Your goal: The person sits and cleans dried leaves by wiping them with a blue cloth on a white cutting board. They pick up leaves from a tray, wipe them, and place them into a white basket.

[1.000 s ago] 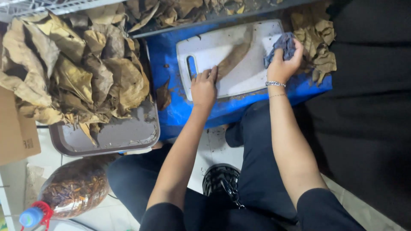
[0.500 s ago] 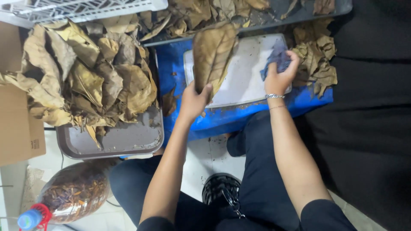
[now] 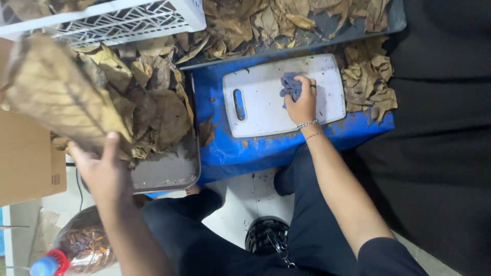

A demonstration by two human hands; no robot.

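Left hand (image 3: 105, 171), at near left, pinching a large dried brown leaf (image 3: 56, 97) by its lower edge, thumb up against the leaf face, fingers closed behind it; leaf raised close to the camera, above the heap of dried leaves (image 3: 153, 102) in the grey metal tray (image 3: 169, 174). Right hand (image 3: 303, 102), farther right, pressed down on a crumpled blue-grey cloth (image 3: 290, 87), fingers curled over it, cloth flat against the white cutting board (image 3: 266, 102). Thin bracelets at that wrist, a ring on one finger. Board with a slotted handle at its left end, lying on a blue plastic sheet (image 3: 245, 151) smeared with dirt. More crumpled leaves (image 3: 368, 84) just right of the board, touching its edge. Beyond the board, a dark tray (image 3: 327, 30) scattered with leaf pieces. White lattice crate (image 3: 123, 20) at far left. Brown cardboard box (image 3: 25, 163) at the left edge. Clear bottle with a red collar and blue cap (image 3: 76, 250) at near left, on the floor.
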